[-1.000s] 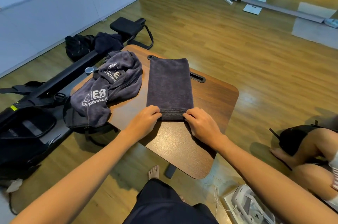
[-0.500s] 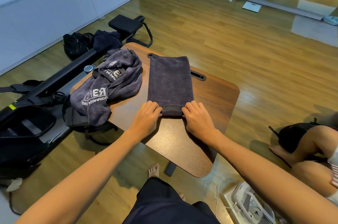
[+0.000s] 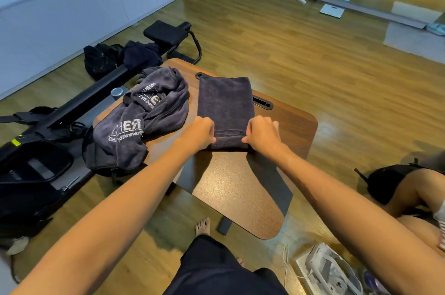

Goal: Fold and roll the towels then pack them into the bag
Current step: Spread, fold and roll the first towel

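A dark grey folded towel [image 3: 226, 99] lies lengthwise on the small wooden table [image 3: 289, 126]. Its near end is curled up into a short roll. My left hand [image 3: 199, 133] grips the roll's left end, and my right hand [image 3: 262, 133] grips its right end, fingers curled over the fabric. A heap of crumpled grey towels [image 3: 139, 121] with white lettering lies on the table's left side and hangs over the edge. Below that heap sits a black bag [image 3: 36, 174] on the floor, open at the top.
A black exercise machine [image 3: 115, 78] runs along the floor on the left, with dark bags [image 3: 101, 59] beside it. Another person's legs [image 3: 416, 196] are at the right. An appliance [image 3: 330, 270] and cord lie on the floor near my feet.
Both hands have moved forward along the towel, and its near edge has turned over into a short roll. The flat part of the towel is shorter than before.
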